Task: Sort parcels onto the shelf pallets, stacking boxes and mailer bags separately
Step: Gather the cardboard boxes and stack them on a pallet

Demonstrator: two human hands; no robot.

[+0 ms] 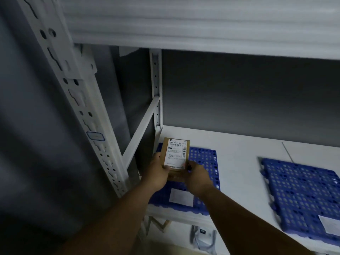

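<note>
1. The left hand point(159, 173) and the right hand point(198, 176) grip a small cardboard box point(176, 157) between them, one on each side of its near end, fingers curled round its edges.
2. The box has a white shipping label with barcodes on its top face. It is over the far left part of the left blue pallet point(206, 159); whether it rests on the pallet or is held just above it cannot be told.
3. The pallet is a perforated plastic grid lying flat on the white shelf board point(239, 162), at its left end, with a white label stuck near its front edge.
4. A second blue pallet point(301, 196) of the same gridded plastic lies apart to the right, cut off by the picture's edge, also carrying a white label.
5. White slotted metal uprights point(77, 100) and a diagonal brace frame the shelf; another white shelf runs overhead. The wall behind is dark grey.
6. Below the shelf's front edge a pale bag-like item point(204, 238) is blurred and hard to identify.
</note>
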